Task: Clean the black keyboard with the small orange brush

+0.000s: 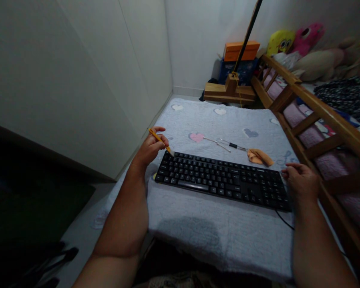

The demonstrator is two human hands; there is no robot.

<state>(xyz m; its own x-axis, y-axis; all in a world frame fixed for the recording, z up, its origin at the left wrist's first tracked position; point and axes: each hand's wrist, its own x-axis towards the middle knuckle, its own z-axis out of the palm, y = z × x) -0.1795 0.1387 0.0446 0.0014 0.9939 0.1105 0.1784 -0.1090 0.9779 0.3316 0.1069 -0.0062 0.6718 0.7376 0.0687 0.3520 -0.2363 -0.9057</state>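
Observation:
A black keyboard [204,173] lies across the light blue blanket, slightly angled. My left hand [149,149] pinches a small brush with a yellow handle [153,134], its pale bristles touching the keyboard's top left corner. At the other end, my right hand [302,181] has its fingers curled in at the keyboard's right edge, apparently holding it there. Behind the keyboard are thin white sticks [211,140], which look like cotton swabs. Beside them lie a wire tool with a black grip [233,145] and a folded orange-brown cloth [259,157].
The heart-patterned blanket [198,224] covers the work surface. A wooden bed rail [332,112] runs along the right, with plush toys beyond it. At the back stand a wooden base with a pole [230,90] and an orange box [241,51]. A pale panel [107,72] rises on the left.

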